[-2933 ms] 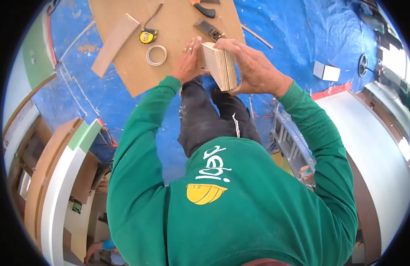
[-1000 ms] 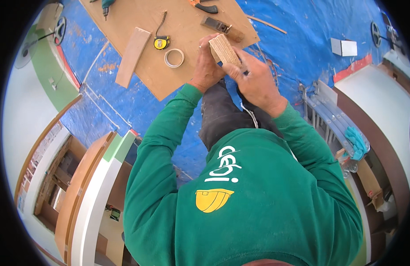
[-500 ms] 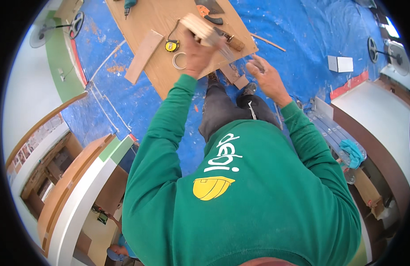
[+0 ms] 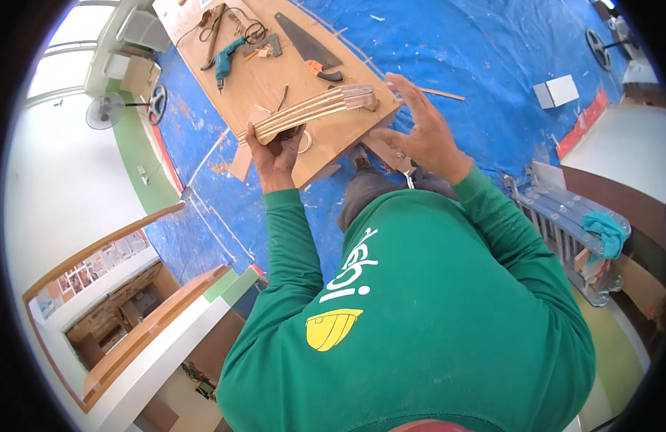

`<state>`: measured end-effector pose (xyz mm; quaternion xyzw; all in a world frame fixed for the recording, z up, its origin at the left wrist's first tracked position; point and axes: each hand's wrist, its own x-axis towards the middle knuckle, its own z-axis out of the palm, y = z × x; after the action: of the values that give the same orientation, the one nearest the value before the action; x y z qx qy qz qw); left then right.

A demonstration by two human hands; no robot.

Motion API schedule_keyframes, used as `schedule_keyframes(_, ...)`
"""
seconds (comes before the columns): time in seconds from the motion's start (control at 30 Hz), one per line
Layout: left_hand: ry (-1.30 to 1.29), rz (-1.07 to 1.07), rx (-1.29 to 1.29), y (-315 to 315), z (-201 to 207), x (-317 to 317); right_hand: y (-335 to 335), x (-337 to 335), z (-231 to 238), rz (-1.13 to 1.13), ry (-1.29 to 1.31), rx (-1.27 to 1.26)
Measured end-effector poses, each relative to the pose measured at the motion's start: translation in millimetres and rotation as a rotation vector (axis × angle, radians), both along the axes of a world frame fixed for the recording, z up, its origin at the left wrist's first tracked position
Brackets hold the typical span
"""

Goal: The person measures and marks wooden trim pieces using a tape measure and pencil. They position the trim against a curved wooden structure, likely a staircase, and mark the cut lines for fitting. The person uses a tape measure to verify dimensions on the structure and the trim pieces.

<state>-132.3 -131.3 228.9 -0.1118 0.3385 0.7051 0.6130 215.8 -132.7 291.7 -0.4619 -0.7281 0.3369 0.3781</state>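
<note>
My left hand (image 4: 276, 155) is closed around the near left end of a bundle of long, thin wooden strips (image 4: 304, 114), thumb up along its side. The strips lie layered together and tilt up toward the right over the workboard (image 4: 250, 90). Close to their right end my right hand (image 4: 434, 140) is raised, fingers spread, holding nothing. A pale ring of tape (image 4: 305, 141) shows on the board just beyond my left fingers. Farther off lie a teal power drill (image 4: 228, 63) and a handsaw (image 4: 309, 45) with an orange and black handle.
Blue sheeting (image 4: 448, 43) covers the floor around the board. At right are a white box (image 4: 556, 91) and a folded ladder (image 4: 563, 205) with a teal cloth (image 4: 604, 232) on it. A wood-topped low wall (image 4: 142, 335) stands at left.
The wooden strips have swung from end-on to lengthwise across the board, with my left hand at their left end. My right hand has moved up and opened. The view has shifted, showing more of the far board.
</note>
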Motion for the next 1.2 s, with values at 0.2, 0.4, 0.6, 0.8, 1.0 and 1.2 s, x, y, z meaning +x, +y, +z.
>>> schedule_keyframes(0.2,-0.059,0.005,0.067,-10.7,10.4,27.8,3.0,8.7,9.6,-0.01,-0.025,0.208)
schedule_keyframes(0.4,-0.101,0.078,0.115,-5.7,18.1,53.4,-9.4,6.0,17.1,0.062,-0.055,0.205)
schedule_keyframes(0.6,-0.033,0.105,0.168,1.2,24.8,58.7,-0.1,31.4,-0.5,-0.003,0.315,-0.071)
schedule_keyframes(0.8,0.088,0.081,0.195,2.1,23.6,54.1,2.8,38.4,2.3,0.047,0.959,-0.719)
schedule_keyframes(1.0,-0.001,0.005,0.289,0.6,22.1,72.4,-5.2,33.8,4.8,0.139,1.267,-0.925)
schedule_keyframes(1.2,0.052,-0.014,0.33,-10.4,34.3,110.5,-12.2,58.1,-30.4,0.145,1.462,-1.022)
